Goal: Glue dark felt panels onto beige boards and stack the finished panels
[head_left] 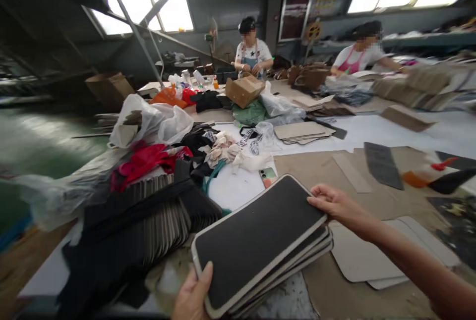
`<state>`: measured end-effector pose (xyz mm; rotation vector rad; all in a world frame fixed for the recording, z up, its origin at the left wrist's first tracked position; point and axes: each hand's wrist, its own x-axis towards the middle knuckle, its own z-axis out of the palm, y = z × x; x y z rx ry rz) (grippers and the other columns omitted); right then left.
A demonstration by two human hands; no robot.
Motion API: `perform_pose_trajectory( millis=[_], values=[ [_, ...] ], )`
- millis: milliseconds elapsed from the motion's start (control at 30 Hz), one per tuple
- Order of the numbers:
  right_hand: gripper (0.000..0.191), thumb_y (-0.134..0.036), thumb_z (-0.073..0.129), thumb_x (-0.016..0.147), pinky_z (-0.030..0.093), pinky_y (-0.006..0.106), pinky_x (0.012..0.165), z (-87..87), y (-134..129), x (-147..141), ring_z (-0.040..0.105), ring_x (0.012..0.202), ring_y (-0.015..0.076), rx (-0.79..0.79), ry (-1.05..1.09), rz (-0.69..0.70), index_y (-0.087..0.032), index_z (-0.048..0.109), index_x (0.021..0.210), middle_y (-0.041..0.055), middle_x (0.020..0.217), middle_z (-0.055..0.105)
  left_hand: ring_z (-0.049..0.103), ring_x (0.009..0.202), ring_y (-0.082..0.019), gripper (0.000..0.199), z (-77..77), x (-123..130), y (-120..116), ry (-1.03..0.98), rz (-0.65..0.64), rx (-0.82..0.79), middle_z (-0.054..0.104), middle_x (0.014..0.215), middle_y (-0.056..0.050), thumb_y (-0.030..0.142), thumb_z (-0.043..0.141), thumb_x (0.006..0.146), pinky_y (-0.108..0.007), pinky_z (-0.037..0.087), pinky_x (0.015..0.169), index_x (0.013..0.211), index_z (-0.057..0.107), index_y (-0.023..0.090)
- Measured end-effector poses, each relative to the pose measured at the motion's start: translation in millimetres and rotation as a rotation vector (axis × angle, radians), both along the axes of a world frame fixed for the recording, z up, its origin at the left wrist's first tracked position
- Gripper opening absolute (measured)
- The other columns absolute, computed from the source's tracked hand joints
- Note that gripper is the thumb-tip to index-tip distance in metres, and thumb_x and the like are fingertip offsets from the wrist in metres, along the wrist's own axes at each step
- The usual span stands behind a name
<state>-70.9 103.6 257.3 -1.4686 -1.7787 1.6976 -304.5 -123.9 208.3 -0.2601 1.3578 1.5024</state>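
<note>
A black rectangular panel with rounded corners and a pale border [256,240] lies tilted across the front of the table. My left hand [193,293] grips its near left corner, thumb on the top face and fingers hidden beneath. At the far right corner, my right hand [329,202] pinches the edge between thumb and curled fingers. Directly under this panel sits a stack of similar panels [286,265], slightly fanned out; whether my left fingers also take in some of these, I cannot tell. To the right, flat pale panels [372,258] rest beneath my right forearm.
Left stands a long row of grey-edged panels [163,216] with black fabric [100,250] over it. Red cloth [148,161], plastic bags [152,119], a phone [267,176] and an orange-tipped bottle [420,176] lie around. Two people [253,55] work across the table beyond a cardboard box [243,89].
</note>
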Motion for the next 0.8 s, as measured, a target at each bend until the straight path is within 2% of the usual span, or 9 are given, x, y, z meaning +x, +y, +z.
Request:
perform_pose_trajectory(
  millis=[133, 233, 300, 400, 600, 700, 800],
  values=[
    [0.052, -0.063, 0.066, 0.057, 0.048, 0.026, 0.04, -20.1, 9.7, 11.4, 0.053, 0.05, 0.0127, 0.0, -0.088, 0.003, -0.021, 0.046, 0.08, -0.0009, 0.062, 0.052, 0.06, 0.105, -0.025, 0.058, 13.3, 21.1, 10.6, -0.114, -0.001, 0.133, 0.068, 0.106, -0.013, 0.024, 0.067, 0.074, -0.038, 0.046, 0.096, 0.127, 0.048, 0.012],
    [0.05, -0.063, 0.062, 0.06, 0.042, 0.027, 0.036, -30.4, 16.3, 17.4, 0.049, 0.038, 0.0109, -0.059, -0.147, 0.055, -0.022, 0.044, 0.084, 0.0019, 0.062, 0.056, 0.061, 0.105, -0.026, 0.052, 12.0, 26.8, 10.2, -0.129, -0.03, 0.159, 0.068, 0.107, -0.014, 0.023, 0.065, 0.076, -0.04, 0.045, 0.096, 0.125, 0.05, 0.011],
    [0.051, -0.06, 0.064, 0.06, 0.042, 0.027, 0.036, -33.8, 18.1, 20.4, 0.054, 0.04, 0.0133, -0.123, -0.18, 0.06, -0.023, 0.042, 0.088, 0.003, 0.064, 0.058, 0.061, 0.104, -0.027, 0.052, 9.3, 29.0, 8.8, -0.124, -0.041, 0.159, 0.067, 0.107, -0.015, 0.023, 0.066, 0.075, -0.04, 0.046, 0.095, 0.124, 0.051, 0.011],
    [0.059, -0.056, 0.069, 0.054, 0.042, 0.024, 0.036, -35.6, 16.6, 23.3, 0.06, 0.047, 0.0171, -0.217, -0.194, 0.042, -0.023, 0.038, 0.091, 0.0006, 0.065, 0.058, 0.062, 0.102, -0.027, 0.056, 6.5, 32.1, 9.1, -0.098, -0.022, 0.102, 0.068, 0.105, -0.014, 0.022, 0.069, 0.072, -0.039, 0.048, 0.092, 0.124, 0.05, 0.012],
    [0.054, -0.051, 0.065, 0.06, 0.039, 0.017, 0.035, -39.2, 8.0, 22.5, 0.055, 0.041, 0.0093, -0.232, -0.138, 0.07, -0.021, 0.033, 0.09, -0.0073, 0.058, 0.054, 0.066, 0.092, -0.029, 0.077, -2.3, 33.0, 9.9, -0.01, 0.036, -0.134, 0.073, 0.088, -0.01, 0.021, 0.079, 0.057, -0.037, 0.054, 0.081, 0.127, 0.047, 0.014],
    [0.051, -0.05, 0.063, 0.061, 0.037, 0.017, 0.034, -42.7, 4.8, 22.3, 0.053, 0.038, 0.0086, -0.215, -0.118, 0.051, -0.021, 0.032, 0.089, -0.0098, 0.054, 0.052, 0.066, 0.09, -0.03, 0.078, -6.2, 31.3, 7.9, -0.012, 0.04, -0.162, 0.073, 0.088, -0.009, 0.021, 0.081, 0.053, -0.038, 0.055, 0.079, 0.125, 0.05, 0.016],
    [0.052, -0.05, 0.063, 0.059, 0.037, 0.018, 0.034, -47.8, 3.3, 24.5, 0.053, 0.037, 0.0092, -0.207, -0.095, 0.056, -0.021, 0.032, 0.089, -0.0093, 0.054, 0.053, 0.066, 0.092, -0.03, 0.075, -3.5, 30.6, 7.0, -0.017, 0.022, -0.167, 0.072, 0.093, -0.01, 0.023, 0.08, 0.055, -0.038, 0.055, 0.08, 0.124, 0.051, 0.016]
  ],
)
